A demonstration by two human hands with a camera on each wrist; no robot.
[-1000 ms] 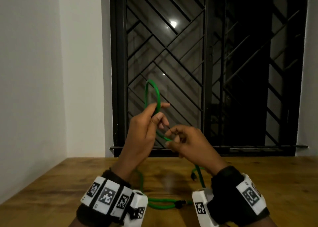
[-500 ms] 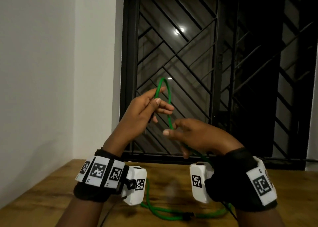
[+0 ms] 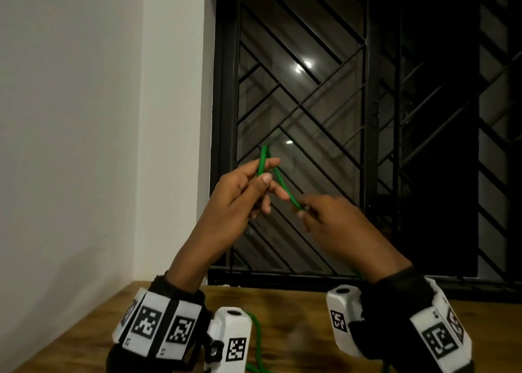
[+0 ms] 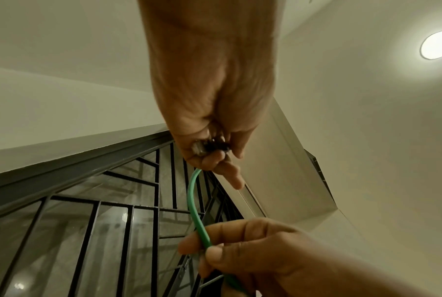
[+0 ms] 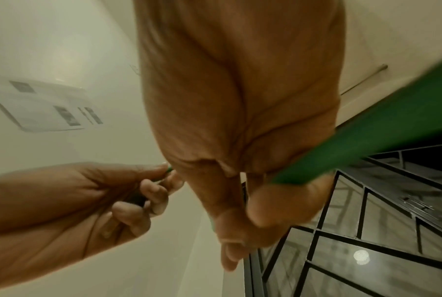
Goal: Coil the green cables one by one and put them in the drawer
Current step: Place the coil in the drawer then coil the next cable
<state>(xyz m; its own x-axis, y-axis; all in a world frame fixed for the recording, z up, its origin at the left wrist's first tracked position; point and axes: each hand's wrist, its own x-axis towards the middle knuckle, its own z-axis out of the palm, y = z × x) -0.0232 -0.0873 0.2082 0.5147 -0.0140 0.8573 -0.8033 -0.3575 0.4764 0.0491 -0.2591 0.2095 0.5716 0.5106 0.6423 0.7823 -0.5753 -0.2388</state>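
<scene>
A green cable [image 3: 278, 179] makes a narrow loop held up in front of the window. My left hand [image 3: 255, 180] pinches the loop near its top, and in the left wrist view the cable's plug end [image 4: 202, 149] sits in its curled fingers. My right hand [image 3: 306, 210] pinches the green cable [image 4: 198, 223] a short way below and to the right. The rest of the cable [image 3: 255, 341] hangs down to the wooden table [image 3: 285, 330]. In the right wrist view the cable [image 5: 367, 144] runs past the palm, blurred. No drawer is in view.
A barred dark window [image 3: 353, 135] fills the wall ahead, and a white wall [image 3: 84, 118] stands to the left. Both wrists carry white marker bands and camera blocks [image 3: 230, 341] just above the table.
Both hands have risen and moved right in view. The loop above my left hand has shrunk and narrowed. My right hand stays on the cable below it.
</scene>
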